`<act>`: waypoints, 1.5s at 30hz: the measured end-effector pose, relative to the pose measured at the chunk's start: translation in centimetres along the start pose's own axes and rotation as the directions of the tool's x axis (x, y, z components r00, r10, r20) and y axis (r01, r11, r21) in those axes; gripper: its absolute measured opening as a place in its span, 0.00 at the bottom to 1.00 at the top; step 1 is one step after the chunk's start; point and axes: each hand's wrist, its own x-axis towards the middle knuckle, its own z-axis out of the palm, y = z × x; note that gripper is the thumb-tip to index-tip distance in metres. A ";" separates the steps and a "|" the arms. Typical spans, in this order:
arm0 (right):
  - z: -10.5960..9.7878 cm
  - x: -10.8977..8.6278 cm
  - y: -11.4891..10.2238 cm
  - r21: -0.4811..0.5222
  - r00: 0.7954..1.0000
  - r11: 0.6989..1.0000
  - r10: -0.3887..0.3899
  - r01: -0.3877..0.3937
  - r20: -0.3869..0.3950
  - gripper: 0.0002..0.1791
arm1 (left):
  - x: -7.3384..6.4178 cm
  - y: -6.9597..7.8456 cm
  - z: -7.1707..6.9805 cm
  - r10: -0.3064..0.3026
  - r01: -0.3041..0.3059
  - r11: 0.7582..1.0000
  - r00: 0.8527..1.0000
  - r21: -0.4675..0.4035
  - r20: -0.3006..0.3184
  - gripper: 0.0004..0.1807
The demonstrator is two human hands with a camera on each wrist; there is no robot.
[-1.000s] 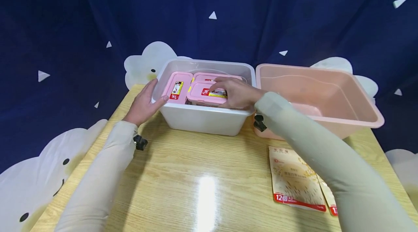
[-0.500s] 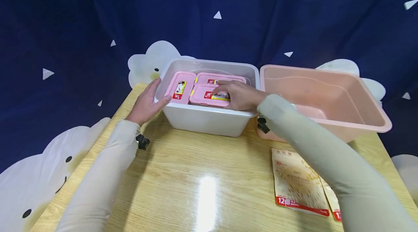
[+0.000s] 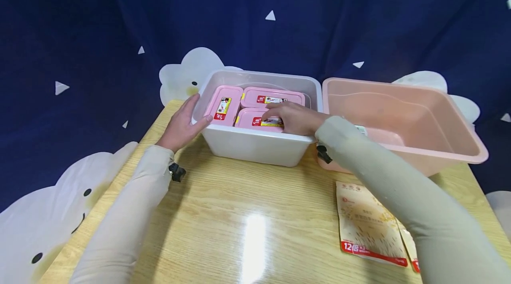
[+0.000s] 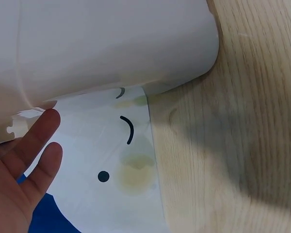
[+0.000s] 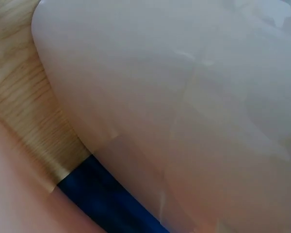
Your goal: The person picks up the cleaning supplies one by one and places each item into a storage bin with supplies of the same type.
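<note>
A white plastic bin [image 3: 255,146] stands on the wooden table with pink-lidded food containers inside. My right hand [image 3: 299,119] reaches over its right front corner and grips the front container [image 3: 246,118] by its right end, fingers curled over the lid; the thumb is hidden. Behind it lies another container [image 3: 295,96], and a third container [image 3: 228,96] sits lengthwise at the left. My left hand [image 3: 180,125] rests at the bin's left end, thumb on the rim. In the left wrist view, its extended fingers [image 4: 46,128] lie beside the outer wall.
An empty-looking pink tub [image 3: 403,115] stands close against the bin's right side, a small pale label [image 3: 361,130] in it. Beige printed pouches [image 3: 369,226] lie at the front right, partly under my right forearm. A dark blue curtain [image 3: 231,13] hangs behind the table.
The front container has gone down deeper into the bin with my right hand, uncovering more of the back lid. My left hand keeps its place at the rim. The view has shifted slightly.
</note>
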 end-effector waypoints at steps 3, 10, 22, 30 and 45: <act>0.4 -0.2 0.1 -0.009 0.999 0.999 -0.050 0.050 -0.017 0.25 | -0.2 0.1 0.0 0.008 -0.008 1.000 1.000 -0.002 0.004 0.46; 0.8 -0.2 -0.4 -0.069 0.998 0.996 -0.052 0.050 -0.028 0.24 | -0.9 0.4 -0.7 0.010 -0.010 1.000 1.000 -0.002 -0.004 0.45; 0.9 0.1 -1.2 -0.170 0.996 0.982 -0.085 0.077 -0.041 0.24 | -1.5 0.3 -1.2 0.013 -0.013 1.000 1.000 0.005 -0.002 0.45; 1.2 0.1 -1.3 -0.163 0.996 0.985 -0.072 0.064 -0.046 0.23 | -1.5 0.3 -1.4 0.014 -0.014 1.000 1.000 -0.002 0.002 0.45; 1.5 0.3 -1.2 -0.175 1.000 0.984 -0.023 0.024 0.008 0.28 | -1.9 0.1 -1.3 -0.004 0.004 1.000 1.000 0.009 0.005 0.44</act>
